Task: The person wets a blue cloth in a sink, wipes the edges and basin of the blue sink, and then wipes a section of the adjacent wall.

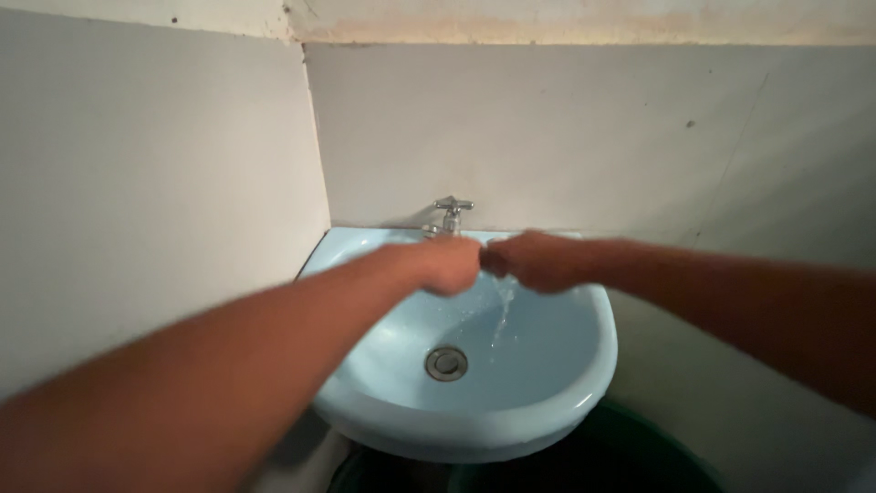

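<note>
I see my left hand (449, 266) and right hand (532, 262) curled into loose fists, knuckles nearly touching, each grip empty, under water running from the metal tap (451, 215) into the pale blue sink (547, 365), so the rinsing looks midway.

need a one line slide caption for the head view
Left hand and right hand meet, fists closed, under a metal tap over a pale blue sink.

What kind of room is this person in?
Most likely a small bathroom or washroom: a pale blue basin fixed in a corner of bare walls, a metal tap above it, and both hands held under falling water.
</note>
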